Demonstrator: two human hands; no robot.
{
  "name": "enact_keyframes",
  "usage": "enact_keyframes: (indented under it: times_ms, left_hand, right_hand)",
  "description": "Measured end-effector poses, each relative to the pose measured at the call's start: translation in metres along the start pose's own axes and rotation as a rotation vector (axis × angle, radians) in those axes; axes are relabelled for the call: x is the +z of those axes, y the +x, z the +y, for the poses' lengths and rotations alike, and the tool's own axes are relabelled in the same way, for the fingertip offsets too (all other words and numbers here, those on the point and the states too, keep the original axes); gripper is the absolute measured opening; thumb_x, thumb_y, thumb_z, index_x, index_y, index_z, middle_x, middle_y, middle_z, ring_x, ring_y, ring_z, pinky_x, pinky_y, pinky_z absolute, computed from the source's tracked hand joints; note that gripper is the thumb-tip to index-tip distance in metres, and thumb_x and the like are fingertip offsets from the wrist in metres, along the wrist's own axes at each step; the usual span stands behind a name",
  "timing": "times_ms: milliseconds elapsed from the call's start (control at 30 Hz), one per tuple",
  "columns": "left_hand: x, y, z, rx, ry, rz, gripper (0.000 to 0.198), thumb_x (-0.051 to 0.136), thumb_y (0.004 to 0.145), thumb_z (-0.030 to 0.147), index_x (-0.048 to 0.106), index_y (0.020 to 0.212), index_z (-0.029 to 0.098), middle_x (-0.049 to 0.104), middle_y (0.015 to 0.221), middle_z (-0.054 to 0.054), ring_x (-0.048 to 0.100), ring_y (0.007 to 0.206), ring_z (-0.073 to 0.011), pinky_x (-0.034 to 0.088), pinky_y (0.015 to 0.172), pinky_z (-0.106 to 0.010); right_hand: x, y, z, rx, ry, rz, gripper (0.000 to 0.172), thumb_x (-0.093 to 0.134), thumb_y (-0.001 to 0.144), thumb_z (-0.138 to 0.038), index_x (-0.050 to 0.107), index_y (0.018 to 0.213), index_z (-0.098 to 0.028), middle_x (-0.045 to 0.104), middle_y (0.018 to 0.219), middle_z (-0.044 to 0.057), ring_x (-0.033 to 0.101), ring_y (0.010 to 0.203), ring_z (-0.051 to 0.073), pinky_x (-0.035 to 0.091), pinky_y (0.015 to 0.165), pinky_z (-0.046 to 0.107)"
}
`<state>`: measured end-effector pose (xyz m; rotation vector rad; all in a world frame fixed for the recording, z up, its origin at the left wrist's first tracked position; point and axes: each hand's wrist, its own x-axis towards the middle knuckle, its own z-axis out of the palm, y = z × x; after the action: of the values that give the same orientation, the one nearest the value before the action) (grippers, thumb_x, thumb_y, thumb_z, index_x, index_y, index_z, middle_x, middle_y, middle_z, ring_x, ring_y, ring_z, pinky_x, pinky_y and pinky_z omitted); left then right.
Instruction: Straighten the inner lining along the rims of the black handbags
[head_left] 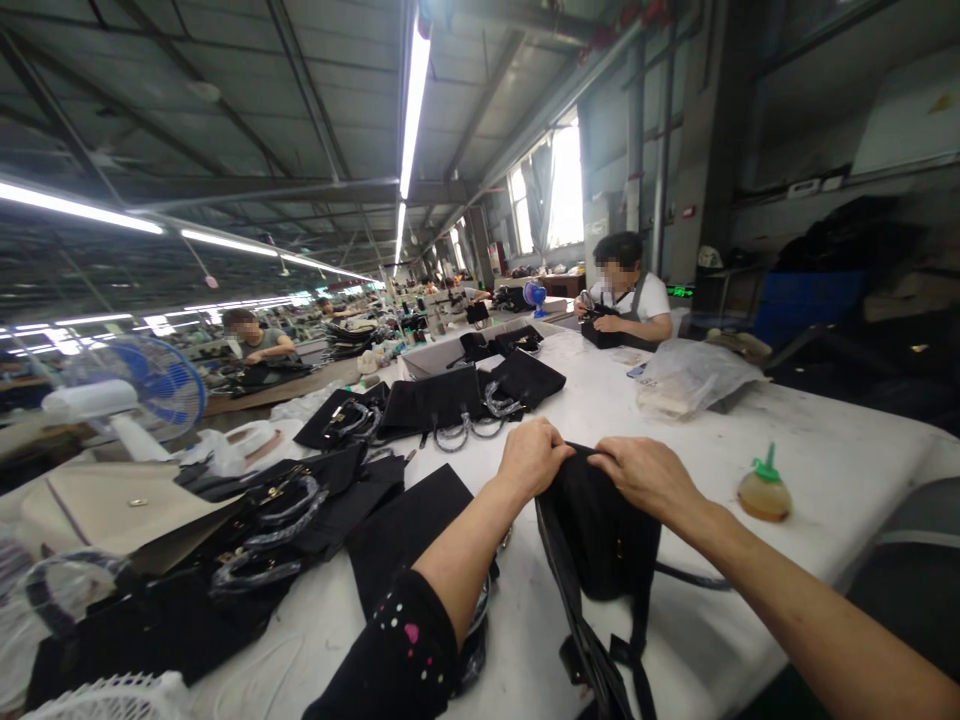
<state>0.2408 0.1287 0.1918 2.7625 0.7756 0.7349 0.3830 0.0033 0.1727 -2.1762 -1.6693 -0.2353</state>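
Observation:
A black bag (611,530) stands before me on the white table, its straps hanging down toward the near edge. My left hand (534,457) pinches its top edge on the left, fingers closed. On the other side my right hand (646,468) grips the same edge between thumb and fingers. Beneath my left forearm lies a flat black bag (412,530), partly covered by the arm. Several black handbags with plastic-wrapped handles, one of them a handbag (431,400), lie beyond my hands.
At right sits a glue bottle (765,490) with a green nozzle. A clear plastic bag (694,375) lies farther back, near a co-worker (630,295) handling a black piece. Left are a beige bag (112,500), piled black handbags (180,610) and a blue fan (161,380).

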Motion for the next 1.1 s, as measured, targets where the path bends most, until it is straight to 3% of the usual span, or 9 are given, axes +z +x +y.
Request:
enact_keyframes:
  times_ms: [167, 267, 367, 633, 900, 1100]
  left_hand:
    - [-0.008, -0.006, -0.012, 0.05, -0.084, -0.029, 0.018, 0.074, 0.069, 0.029, 0.064, 0.078, 0.017, 0.063, 0.087, -0.002, 0.059, 0.081, -0.0166, 0.045, 0.073, -0.027]
    - [-0.012, -0.011, -0.02, 0.064, -0.101, -0.028, 0.009, 0.068, 0.072, 0.021, 0.063, 0.079, 0.016, 0.063, 0.091, -0.003, 0.058, 0.085, -0.016, 0.046, 0.078, -0.027]
    - [-0.013, -0.014, -0.024, 0.053, -0.12, -0.034, 0.008, 0.063, 0.078, 0.024, 0.062, 0.075, 0.016, 0.063, 0.089, -0.003, 0.058, 0.084, -0.0155, 0.045, 0.079, -0.027]
    - [-0.012, -0.012, -0.018, -0.044, 0.01, -0.003, 0.014, 0.058, 0.081, 0.027, 0.062, 0.071, 0.017, 0.065, 0.08, -0.004, 0.058, 0.078, -0.0172, 0.043, 0.073, -0.029]
    - [-0.012, -0.007, -0.013, -0.08, 0.096, -0.021, 0.015, 0.056, 0.081, 0.028, 0.064, 0.074, 0.018, 0.067, 0.084, -0.005, 0.06, 0.083, -0.0189, 0.044, 0.075, -0.029]
    - [-0.008, -0.005, -0.014, -0.074, 0.1, -0.005, 0.015, 0.056, 0.08, 0.026, 0.061, 0.069, 0.019, 0.065, 0.08, -0.004, 0.06, 0.079, -0.0194, 0.044, 0.073, -0.03]
  right_hand:
    - [0.007, 0.007, 0.004, 0.01, -0.021, -0.006, 0.032, 0.043, 0.092, -0.041, 0.067, 0.079, -0.025, 0.071, 0.082, 0.002, 0.063, 0.076, 0.019, 0.031, 0.059, 0.029]
    - [0.009, 0.006, 0.009, 0.013, 0.006, 0.013, 0.032, 0.043, 0.092, -0.042, 0.068, 0.083, -0.026, 0.071, 0.084, 0.002, 0.063, 0.078, 0.02, 0.032, 0.061, 0.029]
    - [0.009, 0.004, 0.009, 0.011, 0.028, 0.024, 0.031, 0.043, 0.092, -0.042, 0.068, 0.084, -0.026, 0.071, 0.084, 0.002, 0.063, 0.078, 0.02, 0.033, 0.062, 0.029]
    - [0.011, 0.0, 0.008, -0.002, 0.05, 0.053, 0.03, 0.043, 0.092, -0.042, 0.068, 0.085, -0.026, 0.071, 0.086, 0.0, 0.063, 0.081, 0.021, 0.034, 0.064, 0.03]
    - [0.011, -0.004, 0.008, -0.032, 0.077, 0.076, 0.03, 0.044, 0.092, -0.041, 0.068, 0.084, -0.025, 0.071, 0.086, 0.0, 0.063, 0.08, 0.019, 0.035, 0.065, 0.03]
    - [-0.003, 0.006, -0.008, 0.027, -0.067, -0.038, 0.03, 0.045, 0.09, -0.041, 0.066, 0.08, -0.024, 0.07, 0.081, 0.006, 0.063, 0.075, 0.021, 0.032, 0.058, 0.029]
